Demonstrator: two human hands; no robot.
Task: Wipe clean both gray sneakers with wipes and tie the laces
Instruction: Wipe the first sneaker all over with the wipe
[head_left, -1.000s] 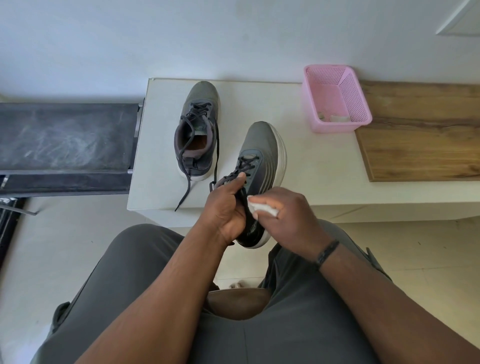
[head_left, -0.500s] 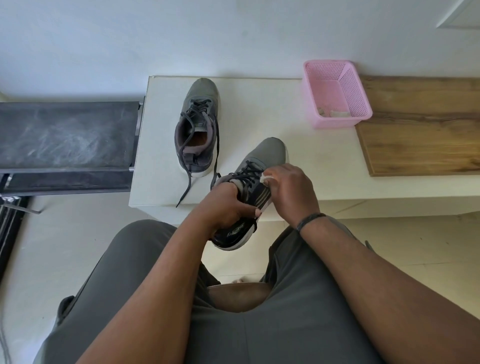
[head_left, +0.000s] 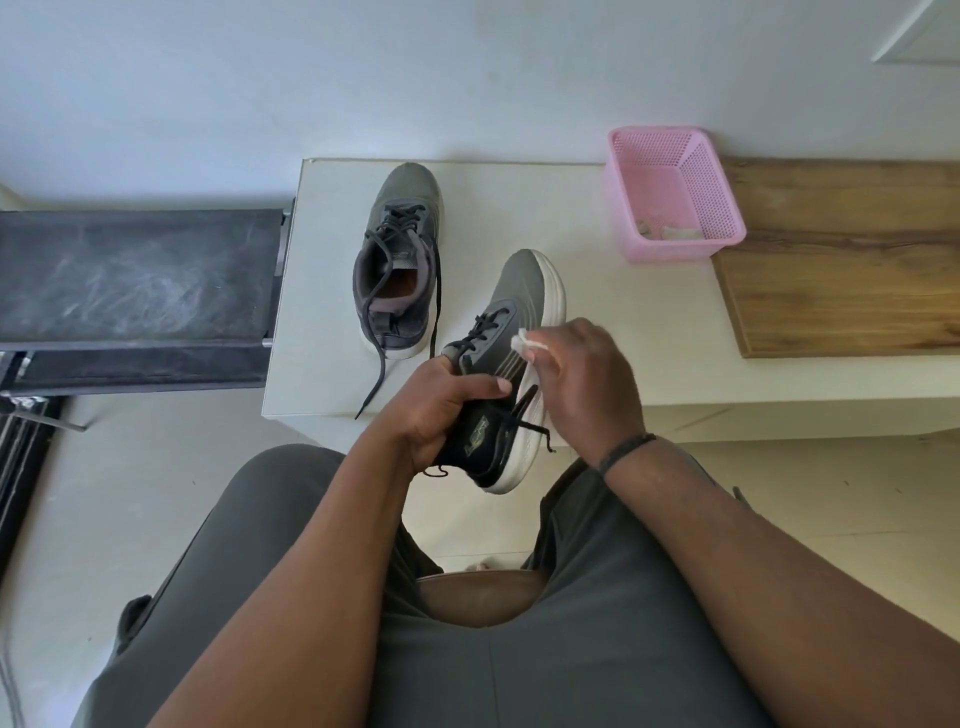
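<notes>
Two gray sneakers are before you, above a white table (head_left: 597, 291) with a smooth matte top and a grained wooden board (head_left: 841, 260) at its right end. On the seam between them sits a pink perforated plastic basket (head_left: 631, 213), rectangular, with a few crumpled used wipes (head_left: 667, 231) in its near end. One sneaker (head_left: 400, 260) rests flat on the table, toe pointing away from you, its dark laces (head_left: 379, 374) loose and trailing over the near edge. Your left hand (head_left: 441, 415) grips the heel of the second sneaker (head_left: 511, 374), tilted onto its side with its long axis running away from you, toe up and white sole to the right. Your right hand (head_left: 587, 384) pinches a white wipe (head_left: 527, 343) against its upper.
</notes>
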